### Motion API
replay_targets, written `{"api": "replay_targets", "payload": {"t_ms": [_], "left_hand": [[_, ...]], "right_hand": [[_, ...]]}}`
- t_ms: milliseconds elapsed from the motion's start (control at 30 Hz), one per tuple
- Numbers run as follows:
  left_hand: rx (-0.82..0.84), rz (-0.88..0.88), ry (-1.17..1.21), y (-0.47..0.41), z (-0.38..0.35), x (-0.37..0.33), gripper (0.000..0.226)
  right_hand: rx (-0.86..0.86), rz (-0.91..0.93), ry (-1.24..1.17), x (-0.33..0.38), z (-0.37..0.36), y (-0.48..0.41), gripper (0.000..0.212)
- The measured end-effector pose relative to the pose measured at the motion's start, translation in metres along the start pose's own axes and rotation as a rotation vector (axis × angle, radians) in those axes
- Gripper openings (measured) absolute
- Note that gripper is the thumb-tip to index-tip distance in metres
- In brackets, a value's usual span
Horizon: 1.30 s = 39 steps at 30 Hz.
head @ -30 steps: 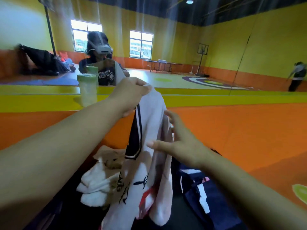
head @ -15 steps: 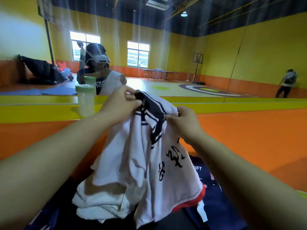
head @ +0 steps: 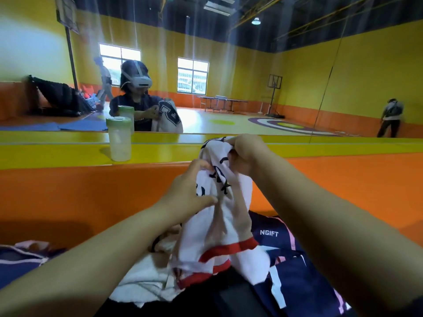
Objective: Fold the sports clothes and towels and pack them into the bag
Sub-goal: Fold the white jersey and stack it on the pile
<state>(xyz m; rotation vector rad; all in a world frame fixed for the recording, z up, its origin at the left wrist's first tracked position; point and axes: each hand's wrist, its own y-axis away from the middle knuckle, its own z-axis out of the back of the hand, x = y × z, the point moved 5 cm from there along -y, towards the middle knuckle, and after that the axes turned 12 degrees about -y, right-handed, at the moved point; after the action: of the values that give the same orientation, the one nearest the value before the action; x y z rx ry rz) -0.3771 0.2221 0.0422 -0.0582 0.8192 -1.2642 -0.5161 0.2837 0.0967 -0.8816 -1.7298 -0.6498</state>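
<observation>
The white jersey [head: 219, 227], red at the hem and with dark lettering, hangs bunched in the air between both hands. The right hand [head: 246, 154] has its fingers curled tightly round the jersey's top edge. The left hand [head: 190, 193], lower on the jersey's left side, holds a fold of the cloth between thumb and fingers. Neither hand has anything else in it.

Below the jersey's hem and to its left lies a white towel [head: 142, 277], crumpled rather than folded. Below the jersey on its right a navy garment [head: 288, 261] with white and pink stripes lies loose. The black patch [head: 231, 300] straight under the jersey may be the bag, though the view there is too dark to tell. Up and to the left of the jersey a pale bottle with a green lid [head: 119, 139] stands on a yellow ledge [head: 57, 154].

The task looks barely begun. The jersey seems to be getting sorted out for its first fold, no folded piece shows anywhere, and nothing can be seen packed. The jersey, towel and navy garment all remain to be folded and put away.
</observation>
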Motion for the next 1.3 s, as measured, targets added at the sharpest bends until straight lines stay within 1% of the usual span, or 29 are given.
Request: {"api": "replay_targets", "payload": {"t_ms": [33, 100, 167, 267, 333, 367, 433, 500, 533, 567, 633, 667, 700, 733, 800, 867, 933, 1000, 1033, 1067, 1167, 1233, 1300], "left_hand": [[-0.027, 0.013, 0.052, -0.003, 0.001, 0.001, 0.047], [-0.039, 0.027, 0.109, -0.009, 0.002, 0.003, 0.024], [-0.058, 0.056, 0.143, -0.015, 0.007, 0.008, 0.012], [-0.113, 0.168, 0.273, -0.023, 0.019, 0.018, 0.009], [-0.123, 0.225, 0.374, -0.028, 0.026, 0.022, 0.013], [-0.131, 0.245, 0.406, -0.030, 0.028, 0.023, 0.017], [-0.147, 0.288, 0.437, -0.033, 0.030, 0.027, 0.022], [-0.136, 0.326, 0.447, -0.034, 0.030, 0.027, 0.022], [-0.124, 0.341, 0.446, -0.035, 0.028, 0.027, 0.021], [-0.111, 0.352, 0.441, -0.035, 0.026, 0.026, 0.020], [-0.081, 0.370, 0.409, -0.035, 0.023, 0.026, 0.015], [-0.061, 0.381, 0.380, -0.035, 0.021, 0.027, 0.011], [-0.038, 0.394, 0.351, -0.034, 0.020, 0.029, 0.010], [-0.012, 0.406, 0.332, -0.033, 0.020, 0.030, 0.014], [0.057, 0.397, 0.330, -0.029, 0.018, 0.027, 0.028], [0.112, 0.323, 0.318, -0.023, 0.019, 0.016, 0.034], [0.168, 0.203, 0.240, -0.016, 0.020, 0.001, 0.041], [0.236, 0.088, 0.178, -0.009, 0.017, -0.013, 0.054], [0.250, 0.050, 0.148, -0.007, 0.014, -0.015, 0.056], [0.242, 0.035, 0.107, -0.006, 0.010, -0.014, 0.052], [0.166, 0.050, 0.009, -0.009, 0.000, -0.003, 0.021], [0.151, 0.088, 0.082, -0.010, -0.004, 0.004, 0.020], [0.098, 0.158, 0.105, -0.014, 0.000, 0.015, 0.013]], "right_hand": [[0.011, -0.002, 0.016, 0.000, 0.000, 0.004, 0.016], [0.038, 0.033, 0.097, 0.003, 0.002, 0.013, 0.006], [0.088, 0.054, 0.197, 0.005, 0.009, 0.029, 0.004], [0.170, 0.069, 0.393, 0.002, 0.017, 0.055, 0.017], [0.271, 0.054, 0.502, -0.008, 0.024, 0.068, 0.027], [0.351, 0.031, 0.510, -0.014, 0.027, 0.073, 0.030], [0.481, -0.028, 0.437, -0.026, 0.031, 0.081, 0.041], [0.535, -0.033, 0.394, -0.032, 0.032, 0.081, 0.049], [0.537, 0.005, 0.406, -0.034, 0.030, 0.083, 0.045], [0.508, 0.053, 0.426, -0.035, 0.028, 0.083, 0.037], [0.373, 0.117, 0.422, -0.031, 0.027, 0.080, 0.014], [0.302, 0.120, 0.377, -0.027, 0.028, 0.078, 0.013], [0.238, 0.106, 0.296, -0.022, 0.030, 0.075, 0.019], [0.193, 0.079, 0.191, -0.016, 0.030, 0.072, 0.020], [0.130, 0.019, 0.027, -0.005, 0.031, 0.066, 0.013], [0.105, -0.013, -0.013, 0.002, 0.029, 0.060, 0.013], [0.098, -0.016, -0.008, 0.005, 0.024, 0.056, 0.013], [0.075, -0.031, -0.017, 0.006, 0.020, 0.053, 0.016], [0.069, -0.029, -0.006, 0.007, 0.017, 0.052, 0.018], [0.070, -0.018, 0.011, 0.008, 0.014, 0.052, 0.019], [0.096, 0.034, 0.036, 0.013, 0.010, 0.051, 0.018], [0.108, 0.079, 0.114, 0.018, 0.013, 0.050, 0.011], [0.086, 0.134, 0.232, 0.026, 0.024, 0.047, 0.016]]}}
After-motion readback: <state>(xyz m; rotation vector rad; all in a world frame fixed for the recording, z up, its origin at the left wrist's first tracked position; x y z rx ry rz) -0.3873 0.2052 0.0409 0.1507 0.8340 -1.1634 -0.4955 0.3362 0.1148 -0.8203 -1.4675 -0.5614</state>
